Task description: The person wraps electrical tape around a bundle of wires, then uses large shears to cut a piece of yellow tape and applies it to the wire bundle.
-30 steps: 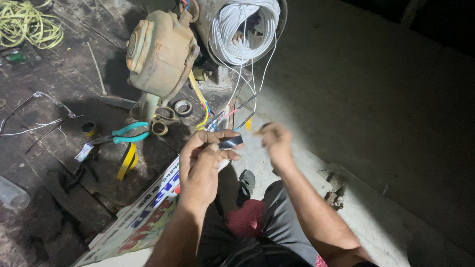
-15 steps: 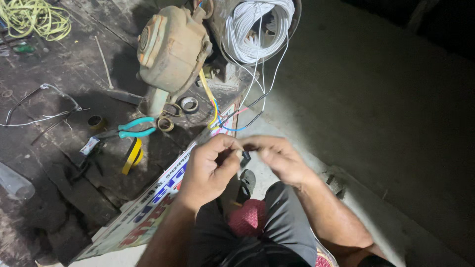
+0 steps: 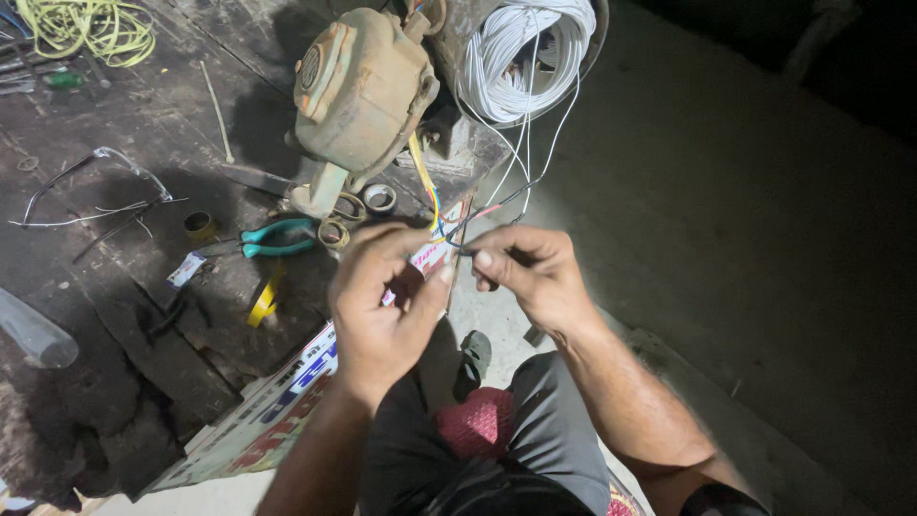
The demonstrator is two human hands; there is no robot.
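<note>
My left hand (image 3: 382,301) is closed with its back to the camera, its fingertips up at the bundle of coloured wires (image 3: 435,205). The black tape roll it held earlier is hidden behind its fingers. My right hand (image 3: 530,272) pinches a thin dark wire (image 3: 461,248) between thumb and forefinger, right beside the left fingertips. The wires run up to a worn beige motor (image 3: 363,86) and a coil of white wire (image 3: 530,53).
Teal-handled pliers (image 3: 277,237), a strip of yellow tape (image 3: 263,301) and small tape rolls (image 3: 199,225) lie on the dark floor at the left. A printed sheet (image 3: 287,392) lies under my left forearm. Yellow-green wire (image 3: 91,24) is heaped at the top left.
Both hands rose from my lap to the wire bundle. The right hand closed in on the left and took hold of a wire. The black tape roll went out of sight.
</note>
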